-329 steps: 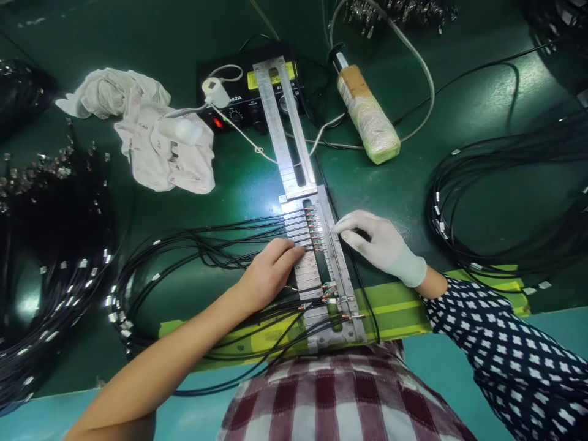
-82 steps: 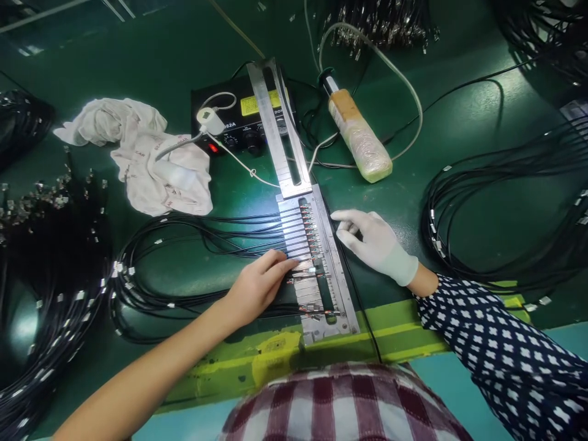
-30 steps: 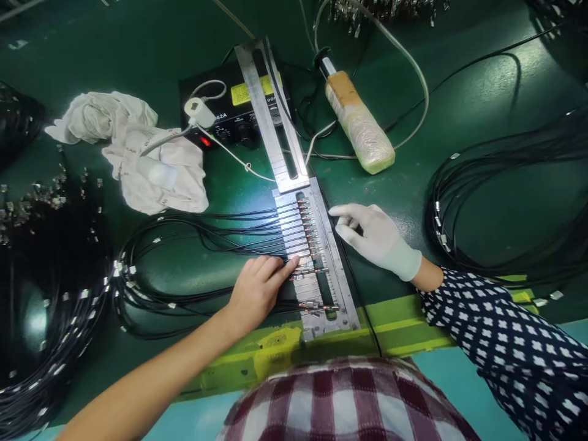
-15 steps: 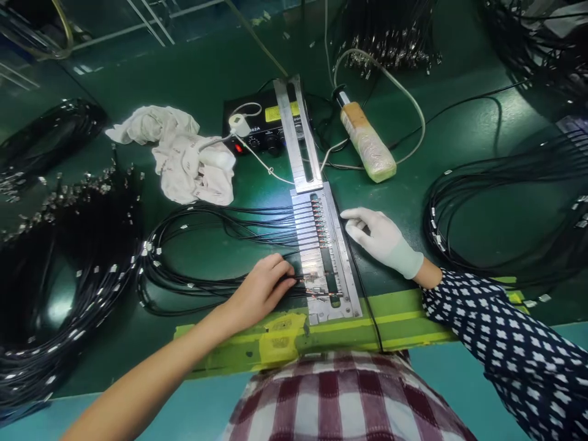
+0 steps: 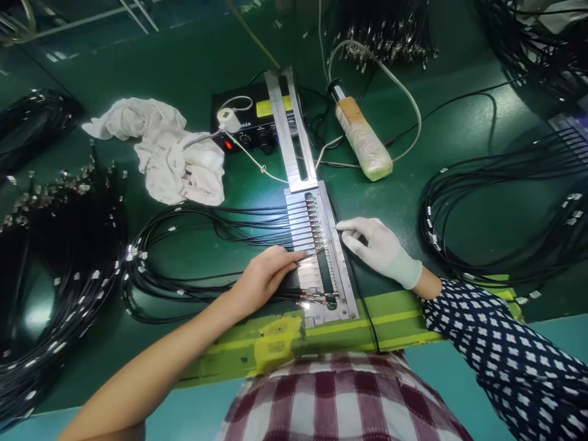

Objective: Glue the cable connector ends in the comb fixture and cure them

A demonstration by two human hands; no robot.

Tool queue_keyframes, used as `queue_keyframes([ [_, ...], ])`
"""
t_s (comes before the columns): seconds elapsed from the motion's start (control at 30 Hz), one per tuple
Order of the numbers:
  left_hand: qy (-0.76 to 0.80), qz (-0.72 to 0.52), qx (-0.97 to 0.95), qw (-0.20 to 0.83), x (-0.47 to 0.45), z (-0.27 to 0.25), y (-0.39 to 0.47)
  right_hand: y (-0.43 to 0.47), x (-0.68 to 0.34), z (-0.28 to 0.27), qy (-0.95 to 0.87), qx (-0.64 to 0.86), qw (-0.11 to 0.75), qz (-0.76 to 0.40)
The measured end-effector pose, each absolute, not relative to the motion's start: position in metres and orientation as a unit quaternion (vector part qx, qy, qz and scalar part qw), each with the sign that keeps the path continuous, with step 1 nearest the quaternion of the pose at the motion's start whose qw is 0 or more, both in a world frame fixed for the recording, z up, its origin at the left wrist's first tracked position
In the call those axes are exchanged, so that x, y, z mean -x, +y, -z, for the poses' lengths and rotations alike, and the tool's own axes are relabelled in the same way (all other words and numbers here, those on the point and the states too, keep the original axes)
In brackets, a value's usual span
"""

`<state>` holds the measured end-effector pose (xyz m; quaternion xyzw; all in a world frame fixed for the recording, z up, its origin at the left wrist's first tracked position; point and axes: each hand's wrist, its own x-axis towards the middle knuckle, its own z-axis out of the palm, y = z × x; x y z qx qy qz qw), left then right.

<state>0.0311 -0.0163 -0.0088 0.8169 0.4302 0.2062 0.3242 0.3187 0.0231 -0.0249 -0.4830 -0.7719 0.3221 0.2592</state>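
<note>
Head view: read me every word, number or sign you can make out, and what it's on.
"82A": black control box; any start is hidden by the white plug.
"DON": same box, partly covered by the slotted metal bar.
Too small to read: yellow label on the box.
Too blurred to read: print on the white cloth.

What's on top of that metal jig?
Black cables lie on the metal jig, tips lined up at its slot, with a looser bunch at its near end; the left hand hides what's under its fingers.
</note>
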Motion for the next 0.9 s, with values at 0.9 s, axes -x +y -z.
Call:
queue_keyframes([
  [0.9,0.42,-0.086,-0.902,0.045,-0.041,0.022,-0.054,0.026,-0.318,0.025,-0.779,0.482,0.236,-0.324],
])
